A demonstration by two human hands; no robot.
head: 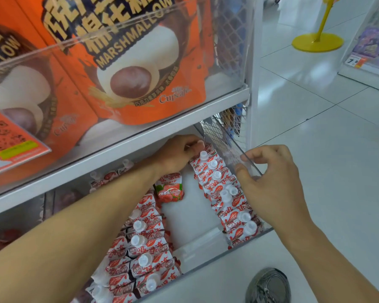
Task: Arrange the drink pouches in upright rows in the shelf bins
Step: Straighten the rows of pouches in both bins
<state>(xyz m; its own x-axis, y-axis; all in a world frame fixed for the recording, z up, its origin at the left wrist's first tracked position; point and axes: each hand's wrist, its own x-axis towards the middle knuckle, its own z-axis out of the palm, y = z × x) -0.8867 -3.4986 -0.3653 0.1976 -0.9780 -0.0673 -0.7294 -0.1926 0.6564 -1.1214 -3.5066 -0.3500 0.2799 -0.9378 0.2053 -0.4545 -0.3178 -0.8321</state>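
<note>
Red-and-white drink pouches with white caps stand in two upright rows in a clear bin (197,246) on the lower shelf: a right row (225,193) along the bin's right wall and a left row (144,241). One strawberry pouch (170,190) lies loose at the back of the gap between them. My left hand (177,154) reaches deep under the shelf and pinches the rearmost pouch of the right row. Above the front half of that row hovers my right hand (269,184), its fingers curled and touching the pouch tops beside the clear wall; no pouch is held in it.
Orange marshmallow bags (129,68) fill the shelf above, behind a clear front panel. A white shelf edge (118,145) runs just over my left hand. More pouches lie further left (109,176). My shoe (268,285) rests on the white tiled floor; a yellow stand base (317,41) sits far right.
</note>
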